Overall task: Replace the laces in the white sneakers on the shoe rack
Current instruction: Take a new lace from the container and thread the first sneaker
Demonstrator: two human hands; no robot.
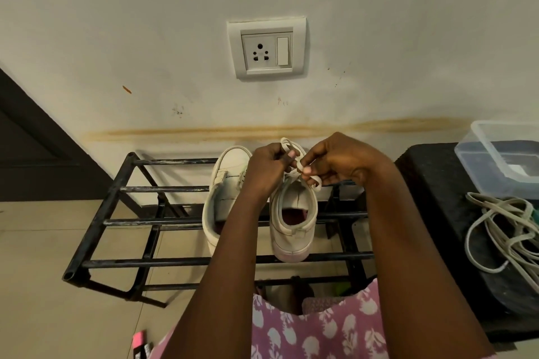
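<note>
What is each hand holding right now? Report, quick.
Left hand: grips the white lace.
Right hand: pinches the same lace, above the sneaker.

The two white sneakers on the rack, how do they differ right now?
The left hand and right hand pinch the right sneaker's lace; the left sneaker is not held. The right sneaker's opening shows a reddish lining; the left sneaker's is mostly hidden behind the left forearm. Both are white, on the rack, heels toward the camera.
</note>
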